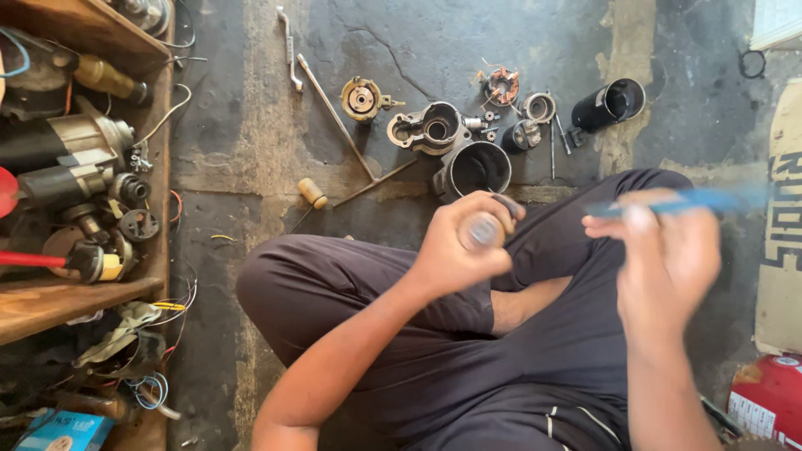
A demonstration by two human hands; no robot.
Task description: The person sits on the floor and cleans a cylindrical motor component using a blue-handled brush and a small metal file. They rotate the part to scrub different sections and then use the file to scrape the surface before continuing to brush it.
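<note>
I am sitting cross-legged on the concrete floor (251, 134) and I am looking down at my two hands above my lap. My left hand (455, 246) is closing as a fist around a small grey round part (482, 230); only its end is showing between my thumb and fingers, so I cannot tell exactly what part it is. My right hand (668, 255) is blurred, and it is gripping a thin blue tool (681, 200) that is lying across the top of the fingers and pointing to both sides. The two hands are near each other but they are not touching.

On the floor in front of my knees many dismantled pieces are lying. A round metal housing (479, 169) is standing just beyond my left hand, and a cast end cover (428, 129) is beside it. A black cylinder (608, 105) is lying farther to the right, and a copper-wound piece (502, 85) is near it. A long T-shaped wrench (342, 125) is lying to the left of these parts. At the left side a wooden shelf (50, 301) is holding old motors and wires.
</note>
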